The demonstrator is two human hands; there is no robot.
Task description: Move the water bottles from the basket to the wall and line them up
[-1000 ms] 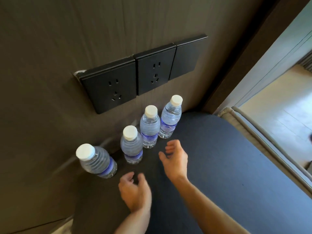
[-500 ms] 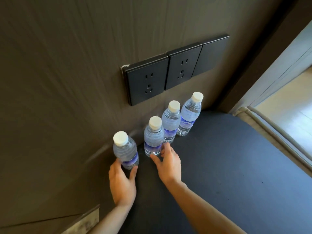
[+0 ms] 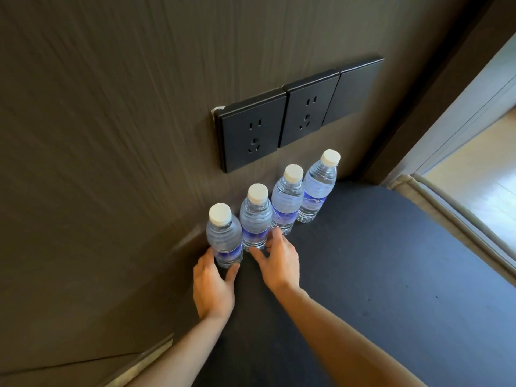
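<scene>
Several clear water bottles with white caps and blue labels stand upright in a row against the dark wall [image 3: 111,135] on a dark surface [image 3: 363,275]. My left hand [image 3: 213,286] grips the base of the leftmost bottle [image 3: 223,238], thumb and fingers on either side. My right hand [image 3: 279,261] has its fingers spread, touching the base of the second bottle [image 3: 255,219]. The third bottle [image 3: 287,199] and the rightmost bottle [image 3: 318,188] stand free. No basket is in view.
Black wall sockets [image 3: 279,118] sit on the wall just above the bottles. A padded beige edge [image 3: 446,219] borders the dark surface on the right, with a light floor [image 3: 480,174] beyond.
My left hand took hold of the leftmost bottle and slid it right, closing the gap to the row. My right hand moved forward to the second bottle's base.
</scene>
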